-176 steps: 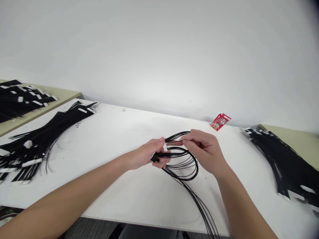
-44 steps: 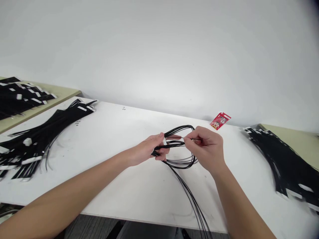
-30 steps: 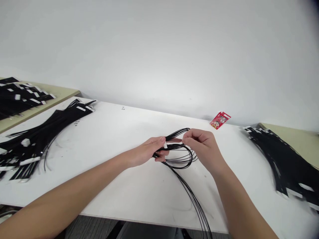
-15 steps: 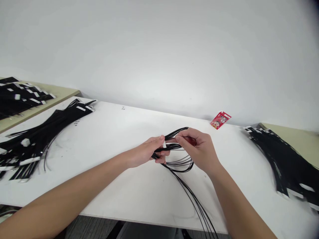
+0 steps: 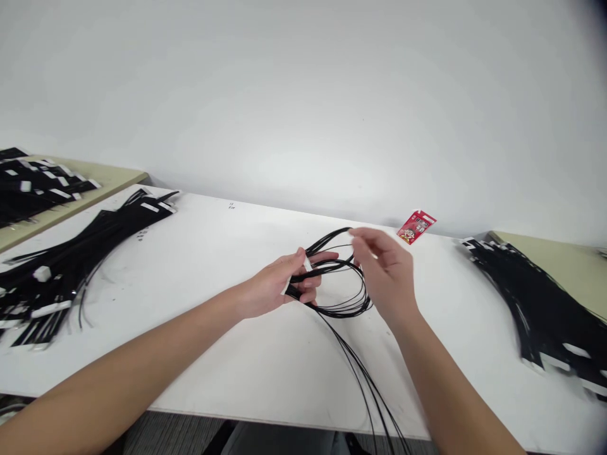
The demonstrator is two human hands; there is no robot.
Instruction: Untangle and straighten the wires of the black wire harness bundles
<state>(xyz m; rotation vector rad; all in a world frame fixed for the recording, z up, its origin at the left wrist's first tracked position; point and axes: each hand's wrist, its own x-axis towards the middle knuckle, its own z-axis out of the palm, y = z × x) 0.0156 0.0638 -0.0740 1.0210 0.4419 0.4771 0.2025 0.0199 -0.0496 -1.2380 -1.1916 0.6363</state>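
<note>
A looped bundle of thin black cables (image 5: 345, 312) is held above the white table. My left hand (image 5: 277, 281) is closed round the gathered part of the bundle, with its fingertips showing behind the strands. A small white label (image 5: 308, 263) shows by the left thumb. At the right end of the loops, my right hand (image 5: 391, 268) is bent, its thumb and index finger at the upper loop and holding strands there. The other right fingers curl inward, partly hidden. Loose cable tails hang down past the table's front edge.
Flat black cables with white ends (image 5: 99, 240) lie in a pile on the left of the white table (image 5: 227, 373). More lie on the beige surface (image 5: 111, 177) at far left. Another black pile (image 5: 540, 297) is at right. A red packet (image 5: 416, 227) rests near the wall.
My right hand has risen slightly and its fingers have moved from inside the bundle to the upper loop. The loops have spread wider and rounder. My left hand keeps its hold.
</note>
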